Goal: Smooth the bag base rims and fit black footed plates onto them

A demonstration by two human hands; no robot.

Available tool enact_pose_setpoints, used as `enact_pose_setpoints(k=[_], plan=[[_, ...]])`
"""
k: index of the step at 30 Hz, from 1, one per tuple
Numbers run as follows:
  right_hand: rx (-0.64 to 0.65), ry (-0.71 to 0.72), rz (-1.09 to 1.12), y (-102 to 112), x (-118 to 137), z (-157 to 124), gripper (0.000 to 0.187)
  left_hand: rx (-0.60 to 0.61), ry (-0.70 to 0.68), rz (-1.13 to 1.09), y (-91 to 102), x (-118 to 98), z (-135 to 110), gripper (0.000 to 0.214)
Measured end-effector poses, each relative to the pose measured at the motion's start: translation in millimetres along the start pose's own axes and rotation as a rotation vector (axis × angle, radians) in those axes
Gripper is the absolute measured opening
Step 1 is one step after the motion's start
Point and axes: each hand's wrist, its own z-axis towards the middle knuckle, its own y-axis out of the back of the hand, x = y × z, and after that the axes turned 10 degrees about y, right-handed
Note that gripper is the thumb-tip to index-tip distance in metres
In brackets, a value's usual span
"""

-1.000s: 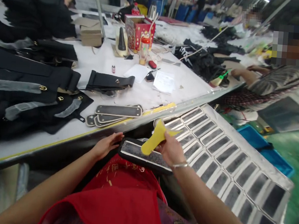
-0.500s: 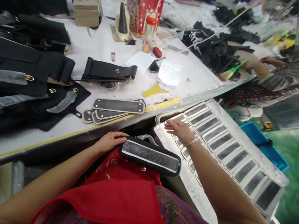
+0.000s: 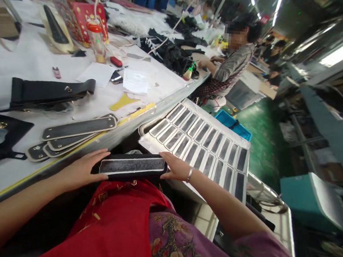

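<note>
A long black bag panel (image 3: 132,166) with a grey glued face lies across my lap on a red cloth (image 3: 121,224). My left hand (image 3: 82,169) presses its left end, fingers stretched along the edge. My right hand (image 3: 176,169) cups its right end, a bracelet on the wrist. A yellow scraper (image 3: 122,101) lies on the white table (image 3: 33,64) near the edge. Beside it, a stack of grey-faced strips (image 3: 71,133) rests close to the table's front edge.
A tray (image 3: 158,145) lined with several grey-coated pieces stands to my right. Black straps (image 3: 50,90), papers, a red box (image 3: 85,17) and a bottle (image 3: 95,40) crowd the table. Another person (image 3: 229,65) works at the far end. A blue bin (image 3: 234,128) sits on the green floor.
My right hand dropped the yellow scraper on the table, passed over the tray, and now holds the panel's right end. My view has swung to the right.
</note>
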Motion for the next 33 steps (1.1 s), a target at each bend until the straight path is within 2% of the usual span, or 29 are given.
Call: enact_pose_setpoints(k=[3,8,14,20,24,28,33], plan=[[0.052,-0.006,-0.073,3,-1,4,0.095,0.034,-0.128,0.255,-1.4,-15,-5,0.089],[0.151,0.009,-0.17,17,-2,19,0.086,0.096,-0.109,0.389,2.5,-32,5,0.089],[0.191,0.044,-0.16,23,-8,33,0.083,0.121,-0.1,0.316,4.8,-28,16,0.089],[0.095,0.096,-0.096,15,-15,25,0.081,0.143,-0.074,0.167,1.8,-15,12,0.097],[0.04,0.107,-0.064,11,-16,20,0.076,0.103,-0.081,0.067,-0.8,-9,4,0.103],[0.005,0.098,-0.045,8,-14,20,0.074,0.046,-0.058,0.03,0.0,-11,1,0.104],[0.011,0.086,-0.046,10,-9,23,0.071,0.063,-0.057,0.032,4.7,-16,0,0.106]])
